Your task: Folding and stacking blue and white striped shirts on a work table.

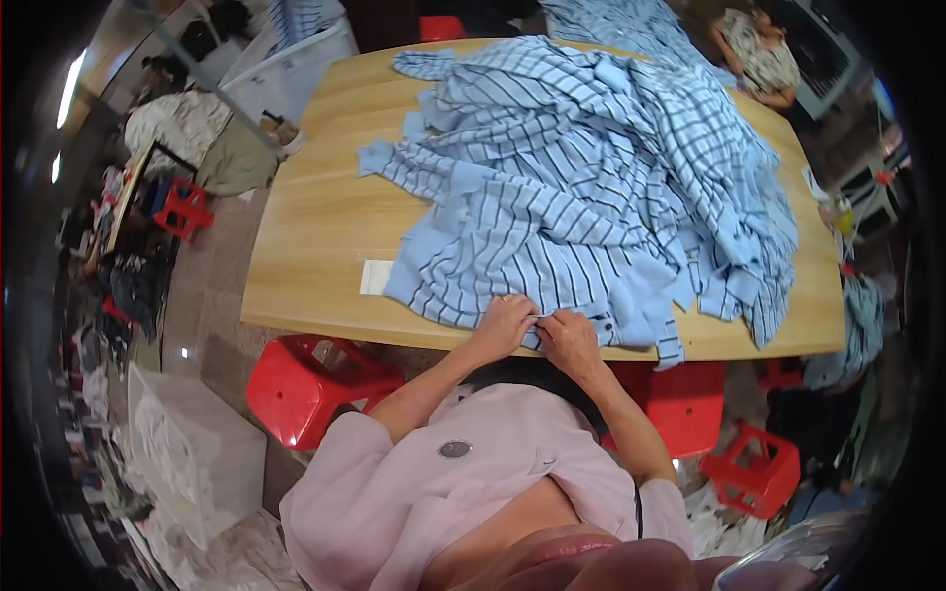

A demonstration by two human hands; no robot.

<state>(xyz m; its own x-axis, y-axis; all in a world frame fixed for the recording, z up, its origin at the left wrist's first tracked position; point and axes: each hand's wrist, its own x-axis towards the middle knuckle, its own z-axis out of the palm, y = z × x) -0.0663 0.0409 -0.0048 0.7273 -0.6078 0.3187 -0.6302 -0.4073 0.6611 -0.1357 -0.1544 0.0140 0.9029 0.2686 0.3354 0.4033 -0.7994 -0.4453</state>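
Observation:
A light-blue knit garment with dark stripes (512, 266) lies at the near edge of the wooden table, its plain blue ribbed bands turned toward me. My left hand (506, 327) is closed with its fingertips pinching the garment's near edge. Right beside it, my right hand (570, 342) also pinches the cloth, and the fingertips of both hands nearly meet. A small dark button (608, 326) shows on the plain band just right of my right hand. Whatever lies between my fingertips is too small to make out.
More striped knitwear (611, 128) is heaped over the wooden table (305, 227). A white paper slip (375, 277) lies left of the garment. Red stools (296, 394) stand by the near edge, and a white bin (197, 453) is at left. Another person (759, 54) sits at the far right.

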